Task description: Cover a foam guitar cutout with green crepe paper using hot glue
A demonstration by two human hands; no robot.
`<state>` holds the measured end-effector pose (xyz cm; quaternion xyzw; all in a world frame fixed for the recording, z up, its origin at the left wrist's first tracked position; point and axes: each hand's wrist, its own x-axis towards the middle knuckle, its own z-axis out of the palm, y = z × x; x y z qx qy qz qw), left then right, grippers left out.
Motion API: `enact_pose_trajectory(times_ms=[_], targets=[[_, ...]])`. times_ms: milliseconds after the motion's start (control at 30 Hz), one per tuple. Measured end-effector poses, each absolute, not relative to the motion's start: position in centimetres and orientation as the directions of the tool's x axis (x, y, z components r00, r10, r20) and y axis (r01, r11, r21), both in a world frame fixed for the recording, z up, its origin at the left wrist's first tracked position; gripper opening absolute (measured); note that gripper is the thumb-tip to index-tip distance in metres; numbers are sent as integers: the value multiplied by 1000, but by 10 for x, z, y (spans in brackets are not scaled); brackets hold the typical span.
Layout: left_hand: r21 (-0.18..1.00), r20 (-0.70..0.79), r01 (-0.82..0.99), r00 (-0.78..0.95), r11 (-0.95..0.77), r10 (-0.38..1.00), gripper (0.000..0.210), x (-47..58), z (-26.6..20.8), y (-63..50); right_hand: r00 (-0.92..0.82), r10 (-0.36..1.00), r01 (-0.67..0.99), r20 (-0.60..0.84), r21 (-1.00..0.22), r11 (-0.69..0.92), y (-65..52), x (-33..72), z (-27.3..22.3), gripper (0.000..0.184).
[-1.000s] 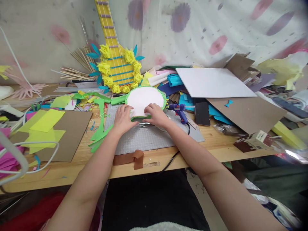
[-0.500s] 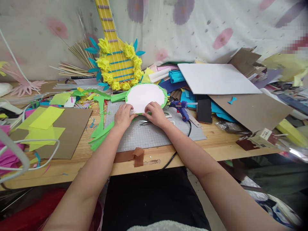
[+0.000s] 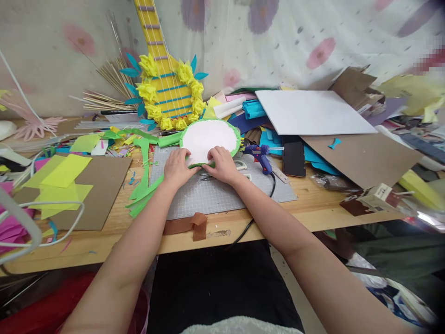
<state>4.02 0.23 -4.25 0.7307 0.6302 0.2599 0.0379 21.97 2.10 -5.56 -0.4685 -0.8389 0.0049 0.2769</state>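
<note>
Green edging (image 3: 238,140) rings the white oval (image 3: 208,137) both hands (image 3: 175,168) (image 3: 223,164) hold.

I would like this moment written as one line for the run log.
left hand: holds green-edged white oval, near side | right hand: holds same oval, near side | glue gun: right of oval, untouched

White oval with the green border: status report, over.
Left hand and right hand gripping the near edge. White oval over the cutting mat. Scissors partly hidden by the right hand; glue gun to its right.
</note>
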Motion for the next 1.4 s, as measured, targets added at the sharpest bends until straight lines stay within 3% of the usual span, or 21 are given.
enact_pose_trajectory(times_ms=[267,667,1400], targets=[[441,328,874,55,-204,943,31,41,-43,5,-390,809,802,439,-269,533,23,217,-55,19],[613,327,765,-19,-196,945,39,38,-45,10,-398,847,822,352,-273,500,19,213,-47,13],[548,341,824,-63,-144,938,35,49,-51,7,-453,825,797,338,-262,545,20,212,-47,11]])
